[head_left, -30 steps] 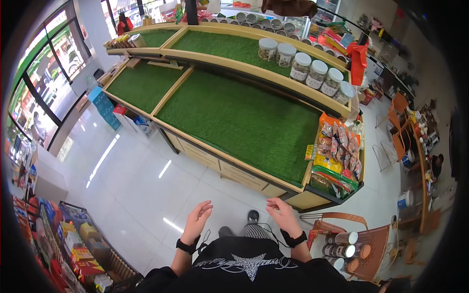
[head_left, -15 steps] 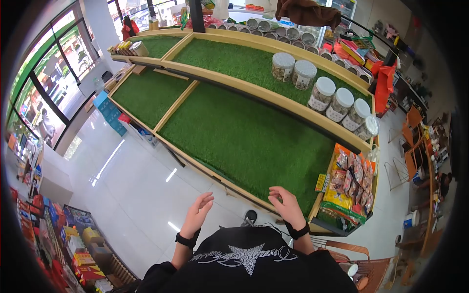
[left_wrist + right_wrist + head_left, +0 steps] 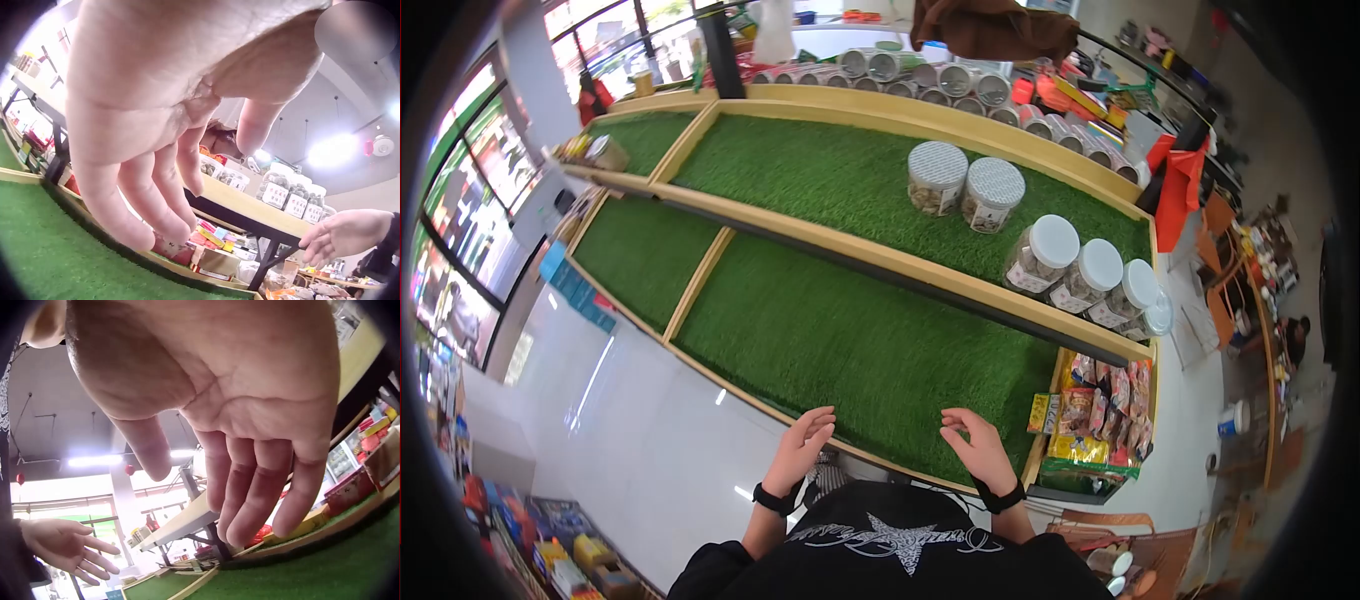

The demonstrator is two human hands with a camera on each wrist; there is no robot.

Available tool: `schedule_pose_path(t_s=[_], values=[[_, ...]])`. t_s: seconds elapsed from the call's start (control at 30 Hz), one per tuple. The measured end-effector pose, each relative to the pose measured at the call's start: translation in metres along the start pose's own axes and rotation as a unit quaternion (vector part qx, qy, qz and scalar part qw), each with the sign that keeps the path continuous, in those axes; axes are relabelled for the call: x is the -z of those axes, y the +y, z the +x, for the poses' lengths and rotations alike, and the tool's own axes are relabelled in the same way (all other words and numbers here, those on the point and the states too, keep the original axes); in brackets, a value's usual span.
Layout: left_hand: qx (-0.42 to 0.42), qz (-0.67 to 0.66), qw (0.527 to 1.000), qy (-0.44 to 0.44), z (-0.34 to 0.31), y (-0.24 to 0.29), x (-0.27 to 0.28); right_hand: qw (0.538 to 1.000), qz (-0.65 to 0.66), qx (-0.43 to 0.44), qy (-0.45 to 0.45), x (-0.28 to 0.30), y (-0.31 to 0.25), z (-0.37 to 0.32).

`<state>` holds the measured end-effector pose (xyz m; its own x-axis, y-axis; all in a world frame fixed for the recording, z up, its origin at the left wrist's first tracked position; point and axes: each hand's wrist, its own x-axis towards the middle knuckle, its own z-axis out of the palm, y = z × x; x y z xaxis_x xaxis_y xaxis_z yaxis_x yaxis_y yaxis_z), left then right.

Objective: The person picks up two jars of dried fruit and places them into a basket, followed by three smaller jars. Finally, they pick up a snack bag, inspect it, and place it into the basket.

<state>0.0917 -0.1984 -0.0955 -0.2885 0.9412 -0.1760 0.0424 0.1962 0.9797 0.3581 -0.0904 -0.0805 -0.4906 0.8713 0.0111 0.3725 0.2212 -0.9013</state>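
Observation:
My left hand [image 3: 797, 450] is held in front of my body with relaxed, slightly bent fingers and nothing in it. Level with it, my right hand [image 3: 980, 448] is also empty, its fingers loose. In the head view both overlap the front edge of the lower green turf shelf [image 3: 830, 340]. Farther off, the upper turf shelf [image 3: 800, 165] bears several clear jars with white lids: a pair including a jar [image 3: 937, 180] farther back, and a row including a jar [image 3: 1040, 255] along its right front edge. The wrist views show both palms bare.
Snack packets [image 3: 1100, 410] fill the right end of the lower shelf, beside a yellow price tag [image 3: 1041, 413]. Behind the upper shelf lie rows of cans [image 3: 885, 68]. A wicker chair [image 3: 1150, 565] with jars on it stands at the lower right, boxed goods [image 3: 565, 555] at the lower left.
The head view has come closer to the shelves, so the jars look larger and both hands now overlap the lower shelf's front edge. Both hands stay empty and keep nearly the same pose.

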Motion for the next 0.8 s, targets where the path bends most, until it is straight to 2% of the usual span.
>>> schedule_pose_path(t_s=[0.1, 0.23, 0.3, 0.37, 0.43, 0.5, 0.57, 0.6, 0.67, 0.7, 0.77, 0.8], values=[[-0.010, -0.015, 0.998, -0.052, 0.036, 0.009, 0.015, 0.997, 0.037, -0.042, 0.044, -0.002, -0.008, 0.005], [-0.077, 0.076, 0.988, -0.112, 0.096, 0.043, 0.036, 0.990, 0.071, -0.049, 0.110, 0.004, -0.037, 0.031], [-0.121, 0.110, 0.971, -0.173, 0.122, 0.067, 0.048, 0.988, 0.091, -0.019, 0.120, 0.008, -0.063, 0.052], [-0.111, 0.062, 0.969, -0.214, 0.144, 0.092, 0.059, 0.976, 0.184, 0.015, 0.118, 0.011, -0.078, 0.075], [-0.145, 0.046, 0.953, -0.262, 0.164, 0.130, 0.068, 0.957, 0.261, 0.053, 0.114, 0.017, -0.108, 0.099], [-0.196, 0.029, 0.929, -0.311, 0.192, 0.160, 0.072, 0.952, 0.268, 0.063, 0.136, 0.021, -0.132, 0.126], [-0.201, 0.007, 0.918, -0.341, 0.210, 0.199, 0.068, 0.946, 0.283, 0.069, 0.141, 0.023, -0.143, 0.154], [-0.201, 0.009, 0.917, -0.344, 0.224, 0.208, 0.063, 0.945, 0.285, 0.069, 0.145, 0.026, -0.143, 0.168], [-0.075, -0.149, 0.900, -0.403, 0.256, 0.217, 0.051, 0.875, 0.473, -0.008, 0.101, 0.032, -0.131, 0.198], [-0.077, -0.148, 0.899, -0.405, 0.269, 0.214, 0.044, 0.875, 0.472, -0.006, 0.103, 0.032, -0.124, 0.209], [-0.011, -0.175, 0.904, -0.390, 0.299, 0.204, 0.028, 0.833, 0.534, -0.068, 0.128, 0.034, -0.109, 0.231], [-0.001, -0.154, 0.913, -0.378, 0.308, 0.199, 0.021, 0.828, 0.538, -0.077, 0.138, 0.034, -0.104, 0.239]])
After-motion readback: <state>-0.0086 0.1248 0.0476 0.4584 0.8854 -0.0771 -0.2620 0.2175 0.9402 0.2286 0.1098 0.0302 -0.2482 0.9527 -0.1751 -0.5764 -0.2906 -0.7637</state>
